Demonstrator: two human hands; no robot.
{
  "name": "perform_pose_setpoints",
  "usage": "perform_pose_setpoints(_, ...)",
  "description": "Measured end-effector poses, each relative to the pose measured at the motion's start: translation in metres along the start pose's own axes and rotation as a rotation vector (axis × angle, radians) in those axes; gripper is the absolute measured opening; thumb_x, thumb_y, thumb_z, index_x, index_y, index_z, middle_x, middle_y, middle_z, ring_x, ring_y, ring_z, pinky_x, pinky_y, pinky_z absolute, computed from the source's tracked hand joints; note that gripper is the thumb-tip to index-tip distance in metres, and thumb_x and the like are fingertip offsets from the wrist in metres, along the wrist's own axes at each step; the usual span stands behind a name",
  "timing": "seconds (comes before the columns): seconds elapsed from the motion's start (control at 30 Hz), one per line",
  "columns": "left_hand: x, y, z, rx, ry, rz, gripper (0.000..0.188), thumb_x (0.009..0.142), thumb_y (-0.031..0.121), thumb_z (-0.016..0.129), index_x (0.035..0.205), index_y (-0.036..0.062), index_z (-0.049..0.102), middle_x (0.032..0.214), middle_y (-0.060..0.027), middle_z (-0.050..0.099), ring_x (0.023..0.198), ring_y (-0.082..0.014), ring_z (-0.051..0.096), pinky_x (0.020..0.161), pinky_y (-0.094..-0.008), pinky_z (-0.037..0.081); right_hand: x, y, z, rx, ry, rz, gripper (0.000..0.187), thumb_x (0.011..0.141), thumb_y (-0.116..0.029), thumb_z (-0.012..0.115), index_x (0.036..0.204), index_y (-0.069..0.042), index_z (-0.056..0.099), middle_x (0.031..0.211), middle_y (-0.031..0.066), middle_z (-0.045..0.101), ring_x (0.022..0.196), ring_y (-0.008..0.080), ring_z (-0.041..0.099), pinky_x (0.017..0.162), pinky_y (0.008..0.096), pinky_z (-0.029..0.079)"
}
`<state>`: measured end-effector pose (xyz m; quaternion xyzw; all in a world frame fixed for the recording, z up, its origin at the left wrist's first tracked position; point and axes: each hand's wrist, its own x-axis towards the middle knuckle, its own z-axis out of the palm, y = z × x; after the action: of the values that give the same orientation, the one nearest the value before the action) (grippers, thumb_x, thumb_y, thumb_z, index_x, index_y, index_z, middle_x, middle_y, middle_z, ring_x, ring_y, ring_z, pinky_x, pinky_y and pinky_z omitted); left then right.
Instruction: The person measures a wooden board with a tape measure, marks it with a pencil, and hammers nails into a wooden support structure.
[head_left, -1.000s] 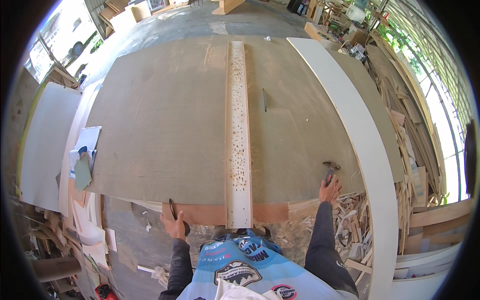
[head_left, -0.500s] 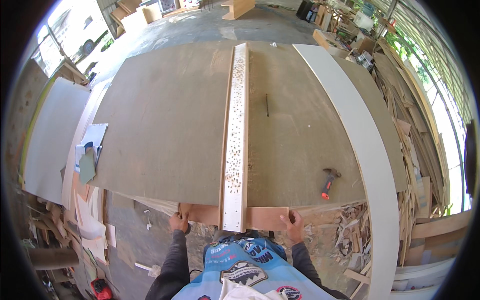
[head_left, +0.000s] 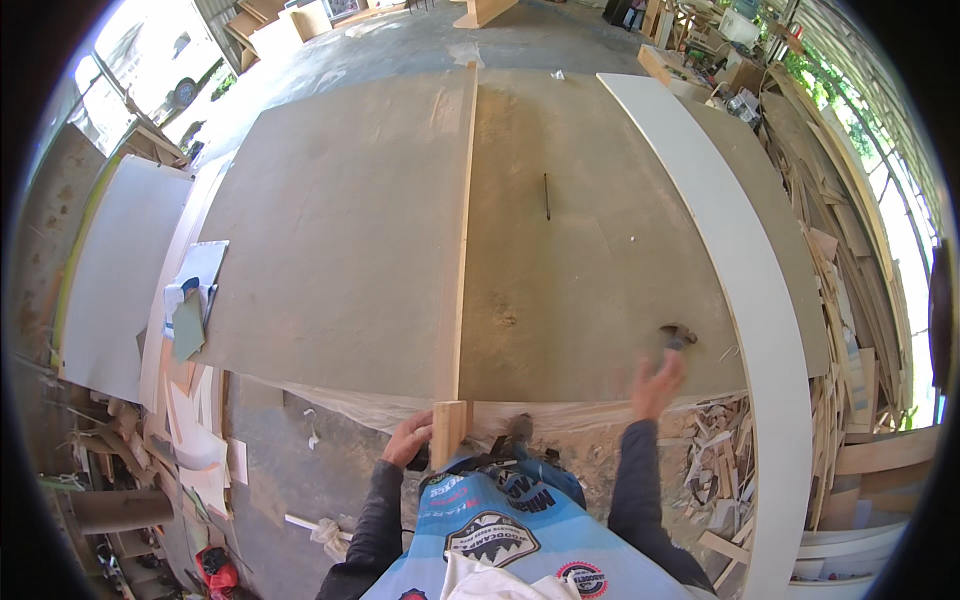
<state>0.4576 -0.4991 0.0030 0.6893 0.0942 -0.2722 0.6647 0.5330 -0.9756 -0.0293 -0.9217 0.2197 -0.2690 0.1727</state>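
Observation:
A long narrow wooden board stands on edge down the middle of the large work table. At its near end a short wooden crosspiece juts past the table's front edge. My left hand grips this crosspiece from the left, its fingers partly hidden. Over the table's front right, my right hand, slightly blurred, reaches with fingers apart to a claw hammer. The hammer's head shows beyond the fingertips, while its handle is mostly covered by the hand. A thin dark rod lies right of the board.
A long white panel runs along the table's right side. Papers lie at the left edge. Stacked wood strips line the right, and offcuts litter the floor below the table.
The long board has turned from lying flat, its speckled white face up, onto its edge. My right hand has left the crosspiece and moved right and forward to the hammer.

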Motion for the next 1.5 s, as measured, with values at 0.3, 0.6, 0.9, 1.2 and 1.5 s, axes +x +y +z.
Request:
perform_pose_setpoints(0.3, 0.018, -0.04, -0.009, -0.015, 0.029, 0.041, 0.053, 0.084, 0.027, 0.057, 0.127, -0.0031, 0.059, 0.138, -0.0168, 0.056, 0.131, -0.0253, 0.047, 0.109, -0.0345, 0.034, 0.042, 0.022, 0.011, -0.389, -0.322, 0.41, 0.05, 0.087, -0.039, 0.069, 0.114, 0.002, 0.058, 0.116, 0.0203, 0.06, 0.112, 0.0357, 0.057, 0.093, 0.0479, 0.045)
perform_pose_setpoints(0.6, 0.021, -0.033, -0.01, -0.054, -0.031, 0.048, 0.052, 0.08, 0.027, 0.057, 0.12, -0.006, 0.063, 0.135, -0.0153, 0.057, 0.128, -0.0246, 0.049, 0.107, -0.0341, 0.035, 0.003, -0.07, 0.075, 1.33, 0.123, 0.997, 0.03, 0.099, -0.034, 0.052, 0.092, -0.005, 0.056, 0.074, 0.007, 0.059, 0.058, 0.0157, 0.056, 0.051, 0.0321, 0.046)
perform_pose_setpoints(0.9, 0.017, -0.026, -0.019, 0.073, -0.032, 0.09, 0.056, 0.082, 0.028, 0.059, 0.127, -0.0045, 0.058, 0.125, -0.0131, 0.063, 0.118, -0.0207, 0.055, 0.105, -0.0341, 0.038, -0.094, -0.277, 0.068, 1.359, -0.93, 0.785, 0.036, 0.099, -0.037, 0.051, 0.079, -0.007, 0.056, 0.063, 0.0079, 0.059, 0.045, 0.0169, 0.057, 0.041, 0.0298, 0.046)
perform_pose_setpoints(1.2, 0.006, -0.037, -0.023, 0.067, -0.103, 0.187, 0.07, 0.081, 0.032, 0.066, 0.14, -0.0021, 0.048, 0.135, -0.013, 0.058, 0.121, -0.0202, 0.052, 0.105, -0.0342, 0.037, -0.037, -0.296, 0.118, 1.316, -0.238, 1.081, 0.037, 0.096, -0.041, 0.053, 0.078, -0.009, 0.05, 0.06, 0.0055, 0.056, 0.044, 0.0163, 0.053, 0.038, 0.0283, 0.038)
perform_pose_setpoints(1.5, -0.01, -0.047, -0.048, -0.03, -0.143, 0.096, 0.065, 0.08, 0.034, 0.066, 0.131, -0.004, 0.055, 0.14, -0.0149, 0.054, 0.131, -0.0236, 0.046, 0.111, -0.0353, 0.031, -0.009, -0.361, 0.155, 1.371, -0.521, 0.895, 0.035, 0.095, -0.035, 0.055, 0.083, -0.002, 0.051, 0.068, 0.0009, 0.048, 0.05, 0.0137, 0.053, 0.049, 0.0285, 0.044)
